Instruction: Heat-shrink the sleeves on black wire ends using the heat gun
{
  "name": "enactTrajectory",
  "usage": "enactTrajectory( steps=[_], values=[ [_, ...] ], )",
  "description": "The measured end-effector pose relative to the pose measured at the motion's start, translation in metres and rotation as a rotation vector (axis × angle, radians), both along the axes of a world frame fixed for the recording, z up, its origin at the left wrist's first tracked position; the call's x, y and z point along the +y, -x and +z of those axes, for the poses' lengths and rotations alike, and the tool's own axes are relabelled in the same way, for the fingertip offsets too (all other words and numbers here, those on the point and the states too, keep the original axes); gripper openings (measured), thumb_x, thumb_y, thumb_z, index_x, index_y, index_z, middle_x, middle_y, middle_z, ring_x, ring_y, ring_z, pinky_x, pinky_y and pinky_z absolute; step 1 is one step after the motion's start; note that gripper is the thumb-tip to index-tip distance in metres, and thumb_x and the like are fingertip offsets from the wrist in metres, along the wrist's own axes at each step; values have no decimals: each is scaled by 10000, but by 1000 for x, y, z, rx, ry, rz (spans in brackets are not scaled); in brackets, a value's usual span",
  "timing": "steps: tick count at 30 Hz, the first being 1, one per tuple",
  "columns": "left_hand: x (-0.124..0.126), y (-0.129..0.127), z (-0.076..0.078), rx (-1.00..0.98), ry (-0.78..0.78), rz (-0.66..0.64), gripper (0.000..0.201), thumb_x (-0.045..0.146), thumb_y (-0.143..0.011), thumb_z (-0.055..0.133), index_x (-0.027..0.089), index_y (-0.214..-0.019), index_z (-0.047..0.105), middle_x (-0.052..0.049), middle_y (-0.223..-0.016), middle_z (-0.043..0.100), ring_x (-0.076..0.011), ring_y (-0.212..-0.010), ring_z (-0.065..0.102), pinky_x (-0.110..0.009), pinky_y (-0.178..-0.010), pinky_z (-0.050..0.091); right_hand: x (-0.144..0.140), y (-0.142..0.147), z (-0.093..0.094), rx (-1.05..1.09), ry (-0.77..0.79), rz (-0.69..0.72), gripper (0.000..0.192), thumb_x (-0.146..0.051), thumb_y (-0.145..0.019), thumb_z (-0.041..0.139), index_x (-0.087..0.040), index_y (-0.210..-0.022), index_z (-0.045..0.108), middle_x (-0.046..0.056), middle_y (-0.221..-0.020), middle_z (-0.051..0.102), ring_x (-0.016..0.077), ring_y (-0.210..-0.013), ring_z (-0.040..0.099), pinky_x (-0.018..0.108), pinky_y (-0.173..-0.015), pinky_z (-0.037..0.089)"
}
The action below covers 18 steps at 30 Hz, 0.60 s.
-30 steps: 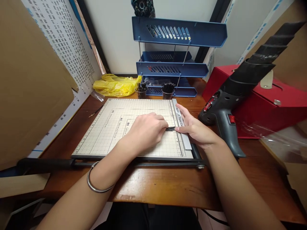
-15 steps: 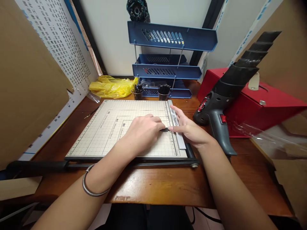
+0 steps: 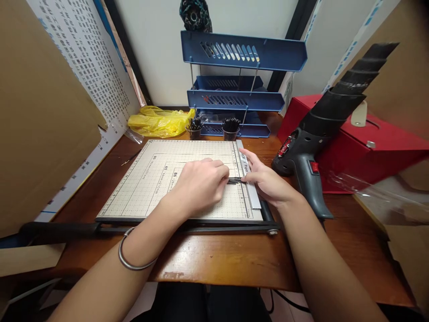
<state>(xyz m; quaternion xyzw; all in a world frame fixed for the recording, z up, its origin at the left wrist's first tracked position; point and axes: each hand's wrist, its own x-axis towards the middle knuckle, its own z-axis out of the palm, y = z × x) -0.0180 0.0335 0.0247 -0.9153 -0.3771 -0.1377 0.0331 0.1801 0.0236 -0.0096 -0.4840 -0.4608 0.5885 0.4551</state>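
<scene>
A cream paper cutter board (image 3: pixel 147 179) with a printed grid lies on the wooden desk. My left hand (image 3: pixel 197 183) rests on the board with its fingers curled, pinching a small bundle of thin black tubes (image 3: pixel 234 180). My right hand (image 3: pixel 268 181) lies over the grey ruler strip (image 3: pixel 250 188) at the board's right edge, and its fingertips touch the other end of the bundle. A metal bangle sits on my left wrist.
A black heat gun (image 3: pixel 311 147) leans on a red box (image 3: pixel 362 147) at the right. Two small cups of black pieces (image 3: pixel 231 127) stand before a blue tiered tray (image 3: pixel 234 89). A yellow bag (image 3: pixel 157 120) lies at back left. Cardboard (image 3: pixel 40 116) stands on the left.
Both hands have stayed on the bundle at the ruler strip. Only the camera view has shifted slightly; the bundle now shows a little more between the fingers.
</scene>
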Motion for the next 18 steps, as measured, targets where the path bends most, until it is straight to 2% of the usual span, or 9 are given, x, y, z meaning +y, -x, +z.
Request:
enactTrajectory(
  steps=[5,8,11,14,18],
  values=[
    [0,3,1,-3,5,49,191,238,-926,573,220,-861,753,-13,-986,767,-240,-924,696,-344,-581,324,0,-3,-2,35,6,49,1004,-34,-652,639,-330,-1549,297,56,-1483,557,273,-1253,596,429,-1015,520],
    [-2,0,-1,13,23,44,203,244,-934,569,218,-864,758,-14,-982,766,-242,-925,697,-351,-588,337,1,-6,-7,26,-28,78,1018,-39,-653,661,-346,-1549,290,52,-1470,563,272,-1233,603,432,-997,527],
    [-4,-5,-5,28,35,8,229,238,-964,544,206,-896,761,-22,-983,769,-246,-933,699,-365,-666,401,2,-7,-9,5,-40,78,1006,-61,-660,683,-336,-1546,295,61,-1466,558,275,-1234,603,460,-1050,502],
    [-5,-10,-8,10,20,-45,218,216,-975,534,179,-926,743,-38,-986,772,-253,-950,705,-409,-842,441,2,-6,-7,-8,-29,52,992,-68,-644,691,-302,-1529,308,79,-1484,538,280,-1311,558,481,-1136,445],
    [-6,-11,-6,-62,5,-14,155,202,-936,581,168,-982,726,-52,-995,772,-267,-959,706,-446,-934,428,2,0,0,34,-40,11,887,-108,-665,730,-290,-1460,381,73,-1520,519,256,-1377,519,456,-1192,406]
  ],
)
